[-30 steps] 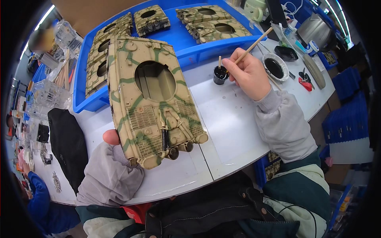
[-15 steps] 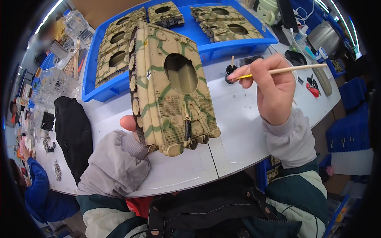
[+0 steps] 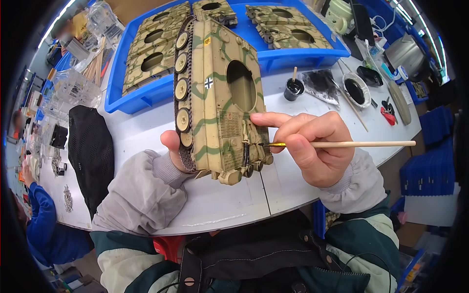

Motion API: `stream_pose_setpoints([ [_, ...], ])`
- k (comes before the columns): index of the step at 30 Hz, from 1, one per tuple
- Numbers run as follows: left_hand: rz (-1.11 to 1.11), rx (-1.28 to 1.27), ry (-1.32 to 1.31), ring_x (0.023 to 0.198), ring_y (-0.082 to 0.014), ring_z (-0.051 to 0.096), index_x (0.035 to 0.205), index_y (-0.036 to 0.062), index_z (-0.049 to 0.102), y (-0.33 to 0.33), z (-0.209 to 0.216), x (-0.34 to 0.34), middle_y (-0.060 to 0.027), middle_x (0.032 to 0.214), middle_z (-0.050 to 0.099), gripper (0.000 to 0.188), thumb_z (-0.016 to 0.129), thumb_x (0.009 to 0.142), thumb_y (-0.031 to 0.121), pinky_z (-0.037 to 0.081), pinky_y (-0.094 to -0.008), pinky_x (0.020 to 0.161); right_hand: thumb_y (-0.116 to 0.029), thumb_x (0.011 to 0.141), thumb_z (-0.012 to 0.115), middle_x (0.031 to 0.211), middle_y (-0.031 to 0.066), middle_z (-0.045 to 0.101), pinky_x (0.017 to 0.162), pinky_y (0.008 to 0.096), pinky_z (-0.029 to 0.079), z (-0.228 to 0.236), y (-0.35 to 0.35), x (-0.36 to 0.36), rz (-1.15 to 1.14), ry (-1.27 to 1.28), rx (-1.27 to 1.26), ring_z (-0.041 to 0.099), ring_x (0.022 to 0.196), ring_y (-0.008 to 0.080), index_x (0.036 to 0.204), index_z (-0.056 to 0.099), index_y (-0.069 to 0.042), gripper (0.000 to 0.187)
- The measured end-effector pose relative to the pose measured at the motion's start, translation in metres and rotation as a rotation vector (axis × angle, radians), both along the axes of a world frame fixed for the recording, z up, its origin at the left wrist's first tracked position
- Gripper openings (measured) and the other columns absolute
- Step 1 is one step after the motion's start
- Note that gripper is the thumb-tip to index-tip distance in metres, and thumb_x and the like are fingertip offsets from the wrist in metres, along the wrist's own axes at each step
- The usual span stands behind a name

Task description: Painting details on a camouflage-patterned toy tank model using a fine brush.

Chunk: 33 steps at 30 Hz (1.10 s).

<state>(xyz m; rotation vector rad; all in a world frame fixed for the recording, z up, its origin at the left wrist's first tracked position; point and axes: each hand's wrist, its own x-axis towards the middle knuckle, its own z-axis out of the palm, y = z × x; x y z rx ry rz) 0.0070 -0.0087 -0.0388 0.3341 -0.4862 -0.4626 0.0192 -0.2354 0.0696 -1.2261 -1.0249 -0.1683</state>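
My left hand grips a model tank hull from below and behind, its thumb showing by the tracks and most of its fingers hidden. The hull is tan with green camouflage bands, has a round turret opening, and stands tilted up above the table. Between the thumb and fingers of my right hand is a thin paintbrush with a pale wooden handle. Its dark tip lies at the black part on the hull's rear deck. The right index finger is stretched out against the hull just below the opening.
Behind, a blue tray holds several similar hulls. To the right are a small cup of black paint, a black-stained sheet and a white bowl with black liquid. A black mesh bag lies left; a person in blue sits beyond.
My right hand has come left and down from beside the paint cup, bringing the brush tip to the hull's rear deck. The hull has turned, showing more of its tracked side.
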Motion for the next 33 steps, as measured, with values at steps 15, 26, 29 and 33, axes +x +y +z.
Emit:
stream_pose_setpoints([
  [15, -0.08, -0.141, -0.063, 0.125, -0.0283, 0.04, 0.14, 0.0026, 0.021, -0.001, -0.007, 0.006, -0.0175, 0.141, 0.033, 0.105, 0.069, 0.066, 0.06, 0.041, -0.0475, 0.099, -0.003, 0.093, 0.043, 0.078, 0.016, 0.059, 0.093, 0.0583, 0.042, 0.003, -0.008, 0.004, 0.061, -0.085, -0.174, 0.061, 0.072, 0.0172, 0.095, 0.041, 0.0, 0.005],
  [26, -0.04, -0.105, -0.151, 0.126, -0.0292, 0.039, 0.139, 0.0027, 0.024, 0.0, -0.014, 0.007, -0.0153, 0.142, 0.032, 0.092, 0.061, 0.076, 0.059, 0.038, -0.0495, 0.101, -0.001, 0.092, 0.043, 0.075, 0.0153, 0.059, 0.093, 0.0587, 0.041, 0.003, -0.007, 0.003, 0.057, -0.096, -0.172, 0.06, 0.07, 0.0165, 0.095, 0.041, 0.0, 0.004],
  [29, -0.038, -0.091, -0.135, 0.126, -0.0293, 0.039, 0.139, 0.0027, 0.024, -0.001, -0.014, 0.006, -0.0153, 0.142, 0.032, 0.092, 0.06, 0.076, 0.059, 0.038, -0.0496, 0.101, 0.0, 0.092, 0.043, 0.072, 0.0141, 0.058, 0.092, 0.0592, 0.041, 0.005, -0.008, 0.002, 0.057, -0.091, -0.19, 0.059, 0.068, 0.0157, 0.094, 0.041, 0.0, 0.004],
  [33, -0.027, -0.076, -0.125, 0.126, -0.0294, 0.039, 0.139, 0.0027, 0.024, 0.001, -0.012, 0.004, -0.0153, 0.142, 0.032, 0.091, 0.06, 0.076, 0.059, 0.038, -0.0496, 0.101, 0.001, 0.091, 0.043, 0.069, 0.0124, 0.057, 0.092, 0.0596, 0.041, 0.005, -0.01, 0.003, 0.087, -0.094, -0.205, 0.058, 0.065, 0.0147, 0.094, 0.041, -0.001, 0.004],
])
